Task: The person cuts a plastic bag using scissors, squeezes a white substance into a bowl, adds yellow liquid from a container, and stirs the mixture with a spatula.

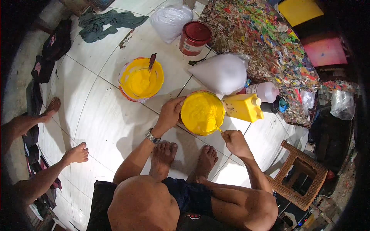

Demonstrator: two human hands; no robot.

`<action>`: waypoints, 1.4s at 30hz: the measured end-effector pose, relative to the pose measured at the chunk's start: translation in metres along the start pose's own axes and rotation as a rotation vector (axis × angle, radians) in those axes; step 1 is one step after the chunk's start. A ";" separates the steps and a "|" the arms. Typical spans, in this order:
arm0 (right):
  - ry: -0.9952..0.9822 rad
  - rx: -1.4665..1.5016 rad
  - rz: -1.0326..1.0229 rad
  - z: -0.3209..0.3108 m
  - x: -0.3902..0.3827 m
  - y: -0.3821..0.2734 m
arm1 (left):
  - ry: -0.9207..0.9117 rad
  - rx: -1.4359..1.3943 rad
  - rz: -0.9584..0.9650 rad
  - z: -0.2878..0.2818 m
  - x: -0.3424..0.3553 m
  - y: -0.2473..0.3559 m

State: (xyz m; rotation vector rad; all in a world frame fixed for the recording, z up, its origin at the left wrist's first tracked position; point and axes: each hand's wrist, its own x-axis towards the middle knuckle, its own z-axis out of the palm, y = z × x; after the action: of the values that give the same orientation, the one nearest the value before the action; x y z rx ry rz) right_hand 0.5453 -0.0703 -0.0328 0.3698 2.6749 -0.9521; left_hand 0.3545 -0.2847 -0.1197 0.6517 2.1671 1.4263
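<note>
A round tub of thick yellow paint (198,111) stands on the tiled floor in front of me. My left hand (170,112) grips its left rim, and a metal watch sits on that wrist. In my right hand (234,141) is the handle of a yellow-coated stirring stick (219,130); its other end lies in the paint, where streaks show. Farther left stands a second yellow-smeared tub (127,86) with a dark-handled tool (152,61) leaning in it. Touching or close to the first tub's right side is a yellow jerrycan (243,107).
White filled bags (219,73) and a dark red can (195,37) stand beyond the tubs. A paint-crusted block (266,46) fills the far right. A brown stool (298,175) is at the right, a dark cloth (104,25) far left. Another person's foot (76,153) rests at the left.
</note>
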 end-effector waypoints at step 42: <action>0.181 -0.330 -0.063 0.009 0.031 -0.002 | -0.052 -0.224 -0.137 0.001 -0.005 -0.007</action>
State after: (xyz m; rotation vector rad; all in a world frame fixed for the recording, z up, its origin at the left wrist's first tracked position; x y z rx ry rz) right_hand 0.5176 -0.0725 -0.0488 0.3121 2.9562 -0.4960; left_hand 0.3584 -0.2897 -0.1255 0.4453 1.9354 1.5318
